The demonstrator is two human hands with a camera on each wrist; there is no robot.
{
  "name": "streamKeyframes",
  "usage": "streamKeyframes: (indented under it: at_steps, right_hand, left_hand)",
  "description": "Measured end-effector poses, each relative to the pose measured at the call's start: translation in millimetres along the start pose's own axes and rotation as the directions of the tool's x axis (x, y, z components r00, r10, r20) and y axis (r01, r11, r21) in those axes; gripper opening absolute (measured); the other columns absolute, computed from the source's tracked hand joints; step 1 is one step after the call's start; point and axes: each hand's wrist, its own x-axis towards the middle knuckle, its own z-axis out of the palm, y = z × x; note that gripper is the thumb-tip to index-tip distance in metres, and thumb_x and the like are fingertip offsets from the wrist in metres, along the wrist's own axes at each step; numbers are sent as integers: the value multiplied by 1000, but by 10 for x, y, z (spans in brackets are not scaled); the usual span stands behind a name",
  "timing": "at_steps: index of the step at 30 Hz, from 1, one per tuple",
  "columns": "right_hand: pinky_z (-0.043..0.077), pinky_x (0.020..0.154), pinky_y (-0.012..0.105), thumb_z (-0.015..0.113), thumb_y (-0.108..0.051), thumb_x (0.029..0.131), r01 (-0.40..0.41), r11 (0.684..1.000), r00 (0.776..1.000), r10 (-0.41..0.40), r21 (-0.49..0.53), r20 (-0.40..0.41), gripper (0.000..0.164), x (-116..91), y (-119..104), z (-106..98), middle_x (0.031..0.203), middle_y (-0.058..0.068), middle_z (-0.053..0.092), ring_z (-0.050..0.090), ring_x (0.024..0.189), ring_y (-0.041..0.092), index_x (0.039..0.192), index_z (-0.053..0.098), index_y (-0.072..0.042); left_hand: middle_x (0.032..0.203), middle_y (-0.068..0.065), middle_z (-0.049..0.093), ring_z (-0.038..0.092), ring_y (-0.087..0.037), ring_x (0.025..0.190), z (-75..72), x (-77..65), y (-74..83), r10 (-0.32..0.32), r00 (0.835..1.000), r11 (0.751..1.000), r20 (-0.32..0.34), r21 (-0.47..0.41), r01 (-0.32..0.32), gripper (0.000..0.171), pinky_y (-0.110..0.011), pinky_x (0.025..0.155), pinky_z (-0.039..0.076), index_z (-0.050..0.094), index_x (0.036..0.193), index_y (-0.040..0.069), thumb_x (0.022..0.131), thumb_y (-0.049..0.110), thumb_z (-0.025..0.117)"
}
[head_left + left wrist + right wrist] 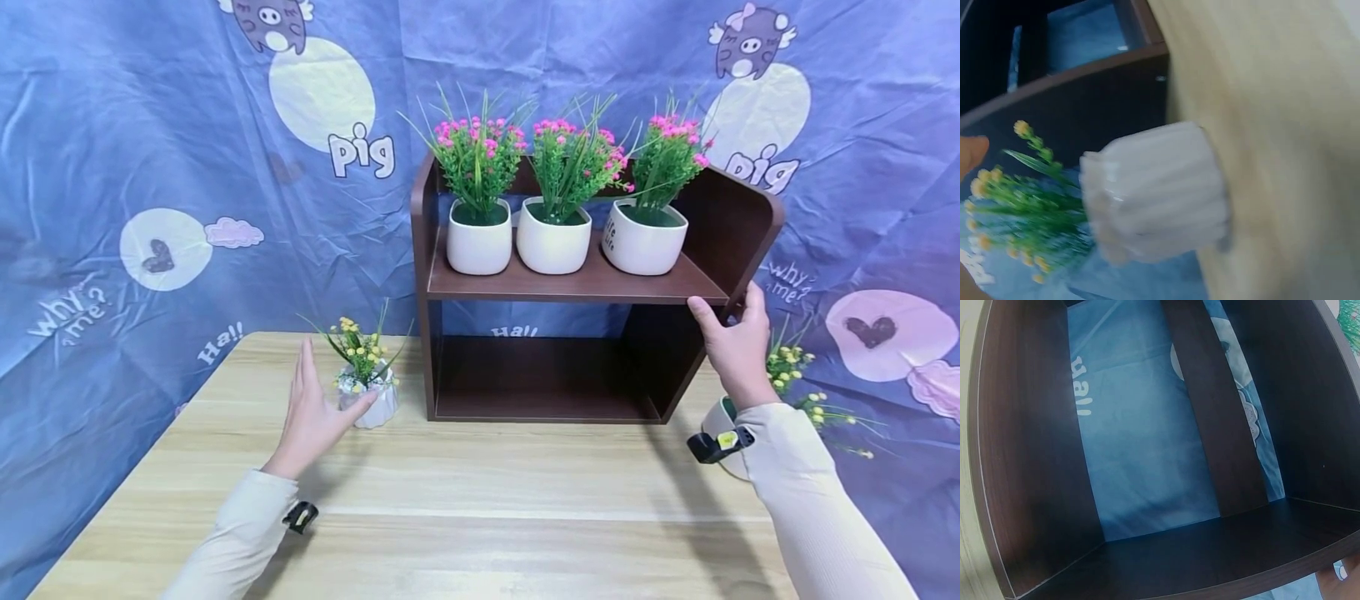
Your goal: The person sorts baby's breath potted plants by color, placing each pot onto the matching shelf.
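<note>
Brown shelf [555,288] at one o'clock is grasped by the right hand [738,346]; the left hand [313,417], fingers released, seems reaching for the eleven-o'clock flowerpot [385,393], which calls for gentle closing.

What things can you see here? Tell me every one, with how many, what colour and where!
Patterned cloth: 1, blue, in the background.
Table: 1, light wood, in front of the cloth.
Shelf: 1, dark brown, on the table.
Pink-flowered plants: 3, green and pink, on the shelf's upper level.
Yellow-flowered plants: 2, green and yellow, one on each side of the shelf.
Pots: 5, white or off-white, one under each plant.
Wrist devices: 2, black, one at each sleeve end.
Sleeves: 2, cream, bottom left and bottom right.
Left grip: 1, bare, beside the left yellow-flowered plant.
Right grip: 1, bare, holding the shelf's right side.
</note>
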Motion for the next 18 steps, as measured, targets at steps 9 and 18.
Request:
streamKeyframes:
  at_steps: [9, 18]
  right_hand:
    - [39, 92, 19, 68, -27, 89, 3, 1000, 1000, -3, -2, 4, 62, 7, -3, -9, 124, -3, 49, 50, 111, 7, 143, 41, -18]
    - [39, 93, 19, 69, -26, 89, 10, 1000, 1000, -10, -6, 2, 62, 20, 12, -5, 125, -2, 49, 50, 112, 8, 143, 41, -18]
  left_hand:
    - [158, -23, -4, 12, -51, 139, 51, 62, -351, -136, 965, 983, 223, -89, 159, 126, -66, 109, 17, -17, 151, 9, 76, 43, 79]
    - [157, -25, 3, 15, -48, 140, 179, 112, -540, -157, 929, 941, 334, -235, 244, 119, -54, 114, 17, -10, 152, 3, 77, 25, 80]
